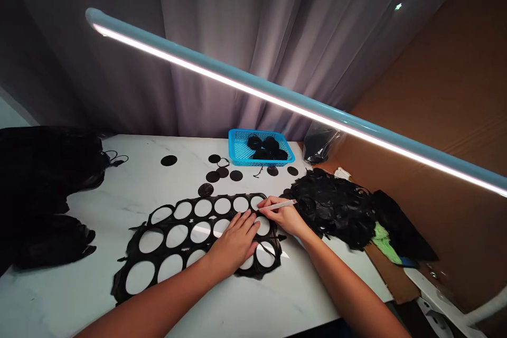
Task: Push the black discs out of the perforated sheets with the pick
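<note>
My left hand (237, 240) lies flat on a black sheet with round cut-out holes (188, 234), its fingers spread and holding nothing. My right hand (282, 216) rests on the sheet's far right part and grips a slim white pen (282, 204). The pen's tip is at the edge of a hole, close to the black material. The sheet lies on a white marble-patterned table (119, 200). Several loose black discs (236, 175) lie beyond the sheet. Part of the sheet is hidden under my hands.
A blue plastic basket (237, 140) holding black pieces stands at the table's far edge. A heap of black cut scraps (332, 208) lies to the right, and dark material (47, 169) lies at the left. A lit tube lamp (237, 84) crosses above the table.
</note>
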A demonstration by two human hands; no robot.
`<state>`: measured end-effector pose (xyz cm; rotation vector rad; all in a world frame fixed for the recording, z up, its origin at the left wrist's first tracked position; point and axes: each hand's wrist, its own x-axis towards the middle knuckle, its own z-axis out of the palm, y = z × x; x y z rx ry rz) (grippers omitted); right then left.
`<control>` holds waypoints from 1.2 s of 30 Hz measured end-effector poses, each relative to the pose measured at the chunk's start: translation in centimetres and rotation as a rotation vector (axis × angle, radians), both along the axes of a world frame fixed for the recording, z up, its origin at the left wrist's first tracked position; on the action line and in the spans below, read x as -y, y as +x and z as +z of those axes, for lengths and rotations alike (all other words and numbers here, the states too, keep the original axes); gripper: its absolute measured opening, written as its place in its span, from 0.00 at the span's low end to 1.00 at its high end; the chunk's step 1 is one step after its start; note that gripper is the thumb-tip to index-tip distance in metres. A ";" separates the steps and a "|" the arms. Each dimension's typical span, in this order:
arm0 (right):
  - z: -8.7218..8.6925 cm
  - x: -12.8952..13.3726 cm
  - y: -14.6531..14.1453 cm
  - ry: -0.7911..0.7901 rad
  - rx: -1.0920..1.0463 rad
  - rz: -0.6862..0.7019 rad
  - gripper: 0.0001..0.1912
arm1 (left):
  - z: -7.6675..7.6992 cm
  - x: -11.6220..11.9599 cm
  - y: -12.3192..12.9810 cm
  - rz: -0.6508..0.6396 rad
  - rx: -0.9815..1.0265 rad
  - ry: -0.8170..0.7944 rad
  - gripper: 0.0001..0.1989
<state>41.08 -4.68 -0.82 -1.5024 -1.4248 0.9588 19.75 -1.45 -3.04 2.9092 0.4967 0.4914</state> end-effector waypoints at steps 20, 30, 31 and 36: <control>1.3 -1.6 1.8 0.255 0.991 -0.033 0.08 | 0.3 0.1 0.2 0.004 -0.004 -0.107 0.21; 3.6 0.9 2.1 0.090 0.226 -0.108 0.13 | 2.1 0.7 -1.4 -0.044 0.014 -0.181 0.23; 3.4 1.8 0.9 0.065 0.184 -0.044 0.13 | 2.0 1.0 -1.7 -0.049 0.001 -0.179 0.23; 2.0 4.8 -2.1 -0.017 0.113 0.063 0.14 | 0.4 2.0 -2.9 -0.054 0.007 -0.152 0.25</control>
